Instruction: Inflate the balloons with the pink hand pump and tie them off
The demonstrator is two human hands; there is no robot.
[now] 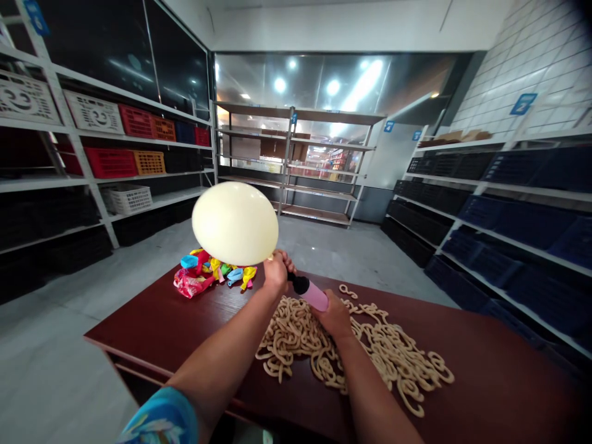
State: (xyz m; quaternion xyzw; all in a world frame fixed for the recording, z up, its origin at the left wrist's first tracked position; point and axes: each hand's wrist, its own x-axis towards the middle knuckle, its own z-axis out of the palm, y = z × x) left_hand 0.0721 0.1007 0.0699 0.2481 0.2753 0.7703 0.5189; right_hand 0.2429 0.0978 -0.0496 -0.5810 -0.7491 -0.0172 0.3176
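Observation:
A pale yellow inflated balloon (235, 223) sits at the black nozzle end of a balloon pump (315, 296) with a pink barrel. My left hand (277, 271) is closed around the balloon's neck where it meets the nozzle. Lower and to the right, my right hand (333, 313) grips the pink barrel. Beneath the pump, a heap of beige curled pieces (296, 330) covers part of the dark red table (152, 320). Several deflated balloons (235, 275) in blue, yellow, green and pink lie behind my left forearm, beside a red printed bag (192, 282).
White shelves on the left hold plastic crates (111, 162) in red, orange and white. Dark blue bins (518, 228) fill the right-hand racks. A metal shelf unit (291, 160) stands at the back before a window. Grey floor (319, 243) surrounds the table.

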